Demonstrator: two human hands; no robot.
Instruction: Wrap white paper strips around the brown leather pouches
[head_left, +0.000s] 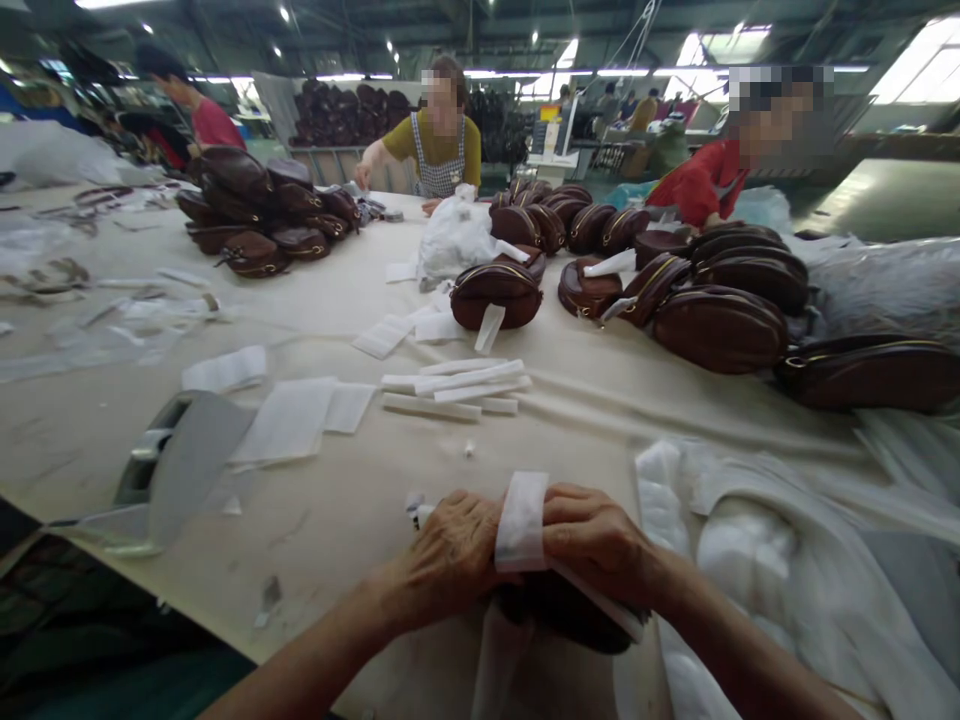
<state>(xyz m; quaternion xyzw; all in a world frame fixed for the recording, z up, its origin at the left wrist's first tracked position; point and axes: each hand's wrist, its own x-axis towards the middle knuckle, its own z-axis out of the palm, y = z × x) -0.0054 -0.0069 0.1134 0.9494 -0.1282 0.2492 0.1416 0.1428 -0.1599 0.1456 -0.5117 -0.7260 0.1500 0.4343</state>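
Observation:
A dark brown, almost black leather bag (589,618) lies close to me at the table's near side, partly covered by my hands. Across it stands a short white padding strip (522,522), looped between my two hands. My left hand (454,550) is closed at the strip's left edge, its fingertips hidden behind it. On the other side my right hand (596,535) is closed too, fingers bent against the strip's right edge and resting over the bag. Another white strip hangs below the bag.
Several cut white strips (457,388) and padding sheets (289,420) lie ahead. A grey tape dispenser (180,465) stands left. Brown bags are piled at far left (262,215) and right (720,325). White wadding (750,560) lies by my right arm. Co-workers stand across the table.

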